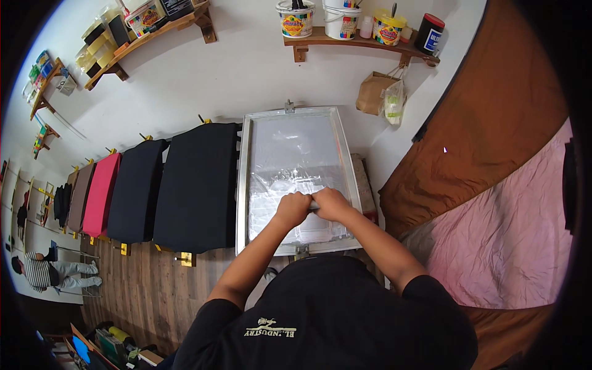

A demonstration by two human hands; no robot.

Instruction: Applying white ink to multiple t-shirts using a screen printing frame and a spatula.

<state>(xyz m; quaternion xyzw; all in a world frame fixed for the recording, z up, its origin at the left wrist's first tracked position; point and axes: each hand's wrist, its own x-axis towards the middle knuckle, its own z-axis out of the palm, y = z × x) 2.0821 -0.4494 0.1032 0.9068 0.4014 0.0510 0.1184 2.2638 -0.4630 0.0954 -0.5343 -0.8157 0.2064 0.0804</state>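
Note:
A silkscreen frame (pixel 244 179) with a pale metal rim lies in front of me, held by a metal clamp (pixel 289 107) at its far edge and another clamp (pixel 301 251) at its near edge. Glossy white smears cover the nearer half of its mesh (pixel 296 139). Over that part, my left hand (pixel 293 208) and my right hand (pixel 331 204) are closed side by side round a squeegee (pixel 314 205). Only a short grey piece of its handle shows between them; my fists hide the rest.
Left of the frame runs a row of boards covered in black (pixel 197 185), navy (pixel 137 191) and red cloth (pixel 103 194). Ink tubs (pixel 295 21) stand on wall shelves (pixel 345 40). Brown sheeting (pixel 475 123) hangs at right. A person (pixel 46 271) stands far left.

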